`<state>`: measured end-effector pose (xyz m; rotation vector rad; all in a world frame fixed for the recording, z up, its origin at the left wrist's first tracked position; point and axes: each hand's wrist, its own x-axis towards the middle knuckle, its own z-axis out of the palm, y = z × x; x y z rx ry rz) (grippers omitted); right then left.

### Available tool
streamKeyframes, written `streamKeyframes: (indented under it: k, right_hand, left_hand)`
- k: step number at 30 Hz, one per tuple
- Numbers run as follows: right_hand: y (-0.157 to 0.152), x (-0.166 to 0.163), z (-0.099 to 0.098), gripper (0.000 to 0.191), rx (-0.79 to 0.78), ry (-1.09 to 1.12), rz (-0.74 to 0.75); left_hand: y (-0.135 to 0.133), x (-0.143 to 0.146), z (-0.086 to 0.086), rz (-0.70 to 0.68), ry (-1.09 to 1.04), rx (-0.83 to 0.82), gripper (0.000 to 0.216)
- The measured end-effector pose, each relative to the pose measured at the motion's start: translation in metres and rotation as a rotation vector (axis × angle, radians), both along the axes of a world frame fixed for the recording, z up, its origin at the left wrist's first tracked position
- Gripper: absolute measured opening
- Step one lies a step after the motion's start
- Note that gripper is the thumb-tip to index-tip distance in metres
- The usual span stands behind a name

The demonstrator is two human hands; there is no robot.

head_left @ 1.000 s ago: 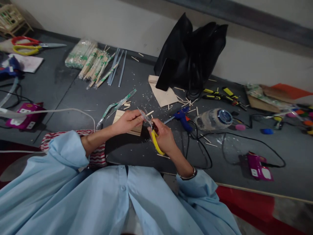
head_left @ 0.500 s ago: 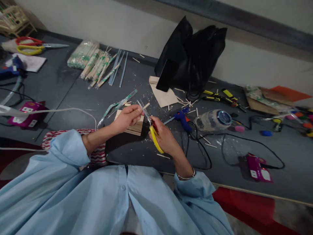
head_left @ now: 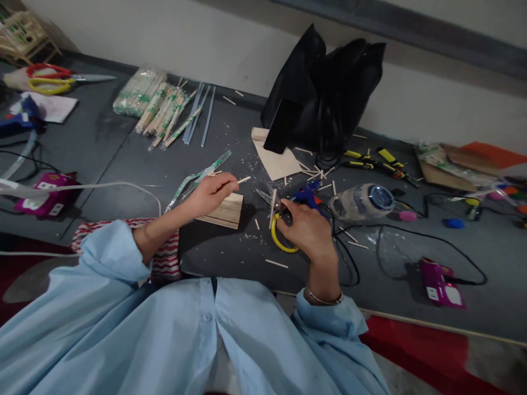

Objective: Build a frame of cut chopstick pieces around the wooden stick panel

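My left hand [head_left: 216, 193] pinches a short wooden stick [head_left: 244, 179], its tip pointing right. Just below that hand lies a flat panel of wooden sticks [head_left: 224, 211], partly covered by it. My right hand [head_left: 307, 227] is on the scissors [head_left: 284, 244], low over the table, with fingers curled at the pivot and yellow handle loops. The blades point left and look blurred. Another pale stick [head_left: 272, 207] crosses in front of the blades; whether the hand touches it I cannot tell. A blue glue gun [head_left: 307, 193] lies right behind my right hand.
A clear jar [head_left: 360, 202] with a blue lid stands on the right. Wrapped stick bundles [head_left: 164, 112] lie at back left. A phone [head_left: 282, 126] leans on a black bag [head_left: 329, 88]. Cables, a purple box [head_left: 441, 282], pliers [head_left: 376, 163] and stick offcuts are spread about.
The scissors have moved right and down, away from the stick in my left hand, along with my right hand. My left hand stays nearly in place, still pinching its stick.
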<state>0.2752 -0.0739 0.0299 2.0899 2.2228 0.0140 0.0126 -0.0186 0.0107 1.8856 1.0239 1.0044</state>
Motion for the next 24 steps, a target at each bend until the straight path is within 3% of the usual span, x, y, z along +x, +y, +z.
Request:
streamKeyframes:
  k: [2, 4, 7, 9, 17, 24]
  right_hand:
    - [-0.001, -0.006, -0.001, 0.045, 0.216, 0.113, 0.026]
    - [-0.002, -0.016, -0.002, 0.043, 0.38, 0.275, 0.17]
    - [-0.004, -0.036, -0.008, 0.041, 0.381, 0.375, 0.487]
    - [-0.006, -0.045, -0.013, 0.038, 0.35, 0.324, 0.574]
    - [-0.007, -0.046, -0.024, 0.029, 0.219, 0.296, 0.567]
    - [-0.015, -0.055, -0.023, 0.027, 0.181, 0.29, 0.409]
  left_hand:
    - [-0.002, 0.0, -0.002, -0.028, 0.193, 0.135, 0.024]
    - [-0.005, 0.001, -0.004, -0.089, 0.334, 0.23, 0.026]
    - [-0.013, 0.004, -0.004, -0.19, 0.476, 0.343, 0.026]
    - [-0.018, 0.007, -0.002, -0.244, 0.559, 0.381, 0.026]
    - [-0.023, 0.013, 0.005, -0.294, 0.825, 0.333, 0.02]
    - [-0.029, 0.02, 0.009, -0.284, 0.857, 0.201, 0.021]
